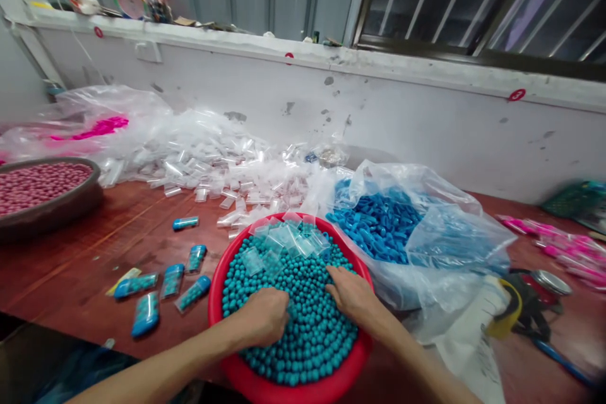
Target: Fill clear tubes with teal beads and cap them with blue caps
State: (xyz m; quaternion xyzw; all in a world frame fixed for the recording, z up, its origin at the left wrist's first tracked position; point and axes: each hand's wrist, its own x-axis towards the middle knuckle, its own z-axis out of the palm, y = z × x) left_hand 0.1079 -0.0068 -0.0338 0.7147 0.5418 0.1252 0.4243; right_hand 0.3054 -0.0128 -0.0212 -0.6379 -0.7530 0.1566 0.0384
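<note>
A red basin (218, 290) full of small teal beads (303, 341) stands in front of me, with several clear plastic cases (284, 240) lying on the beads at its far side. My left hand (267, 315) is closed in a fist over the beads, left of the middle; whatever it holds is hidden. On the right side of the basin, my right hand (353, 297) reaches in with its fingertips at the beads, thumb and forefinger slightly apart, and nothing shows between them. Left of the basin lie several bead-filled cases with blue caps (146, 314).
Behind the basin spreads a pile of clear cases (189, 158). A plastic bag of blue caps (379, 221) sits at the right, near a yellow tape roll (506, 309) and pink pieces (563, 246). Pink beads (42, 186) fill a brown tub at the left.
</note>
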